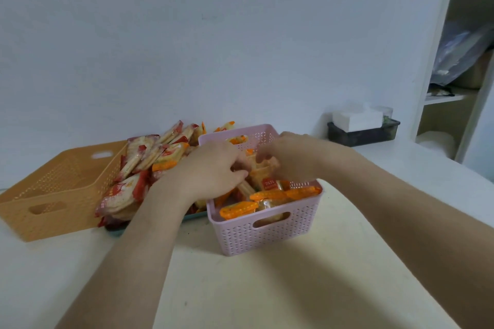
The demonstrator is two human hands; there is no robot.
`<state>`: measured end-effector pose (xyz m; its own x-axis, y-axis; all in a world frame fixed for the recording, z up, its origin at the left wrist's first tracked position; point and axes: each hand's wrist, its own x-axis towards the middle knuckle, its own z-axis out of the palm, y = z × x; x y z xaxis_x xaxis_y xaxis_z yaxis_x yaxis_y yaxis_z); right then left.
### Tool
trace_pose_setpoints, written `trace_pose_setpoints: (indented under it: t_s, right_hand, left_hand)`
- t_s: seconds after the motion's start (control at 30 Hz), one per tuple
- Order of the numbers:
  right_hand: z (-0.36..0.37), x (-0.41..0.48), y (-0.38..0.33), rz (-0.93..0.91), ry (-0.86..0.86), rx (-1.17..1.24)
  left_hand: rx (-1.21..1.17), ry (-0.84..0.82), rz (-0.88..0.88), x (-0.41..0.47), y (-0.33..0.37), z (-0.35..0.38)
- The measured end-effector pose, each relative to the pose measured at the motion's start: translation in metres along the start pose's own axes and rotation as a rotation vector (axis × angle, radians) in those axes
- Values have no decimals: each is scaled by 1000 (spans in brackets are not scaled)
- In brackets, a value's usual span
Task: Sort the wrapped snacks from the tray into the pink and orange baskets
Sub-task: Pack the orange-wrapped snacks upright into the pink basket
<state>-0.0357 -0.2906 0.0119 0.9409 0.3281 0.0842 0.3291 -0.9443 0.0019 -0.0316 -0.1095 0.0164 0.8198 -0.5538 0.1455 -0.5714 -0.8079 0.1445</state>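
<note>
A pink basket (pixel 270 235) stands at the middle of the table and holds several orange-edged wrapped snacks (pixel 238 209). To its left lies a tray (pixel 117 230), mostly hidden under a heap of red and orange wrapped snacks (pixel 139 165). The orange basket (pixel 53 195) sits at the far left, and I see nothing inside it. Both my hands are over the pink basket. My left hand (pixel 211 171) and my right hand (pixel 288 157) have curled fingers that hold orange-edged snacks (pixel 260 176) between them.
A dark box with white tissues (pixel 363 128) stands at the back right near the wall. A white shelf unit (pixel 459 61) with a plastic bag rises at the right edge. A white roll (pixel 435 141) lies beside it.
</note>
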Motion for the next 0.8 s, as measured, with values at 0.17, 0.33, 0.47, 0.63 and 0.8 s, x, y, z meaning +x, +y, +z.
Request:
trace_pose_setpoints:
  t_s: [0.17, 0.33, 0.47, 0.63, 0.8]
  right_hand:
    - [15, 11, 0, -40, -31, -191]
    - [19, 15, -3, -70, 43, -210]
    - [10, 13, -3, -17, 47, -136]
    - [-26, -4, 1, 3, 73, 97]
    - [-35, -15, -13, -113, 28, 190]
  left_hand:
    - [223, -109, -60, 13, 3, 13]
    - [450, -256, -39, 30, 4, 18]
    - [506, -274, -36, 34, 5, 19]
    - [490, -263, 48, 37, -1, 23]
    - [500, -231, 29, 38, -2, 30]
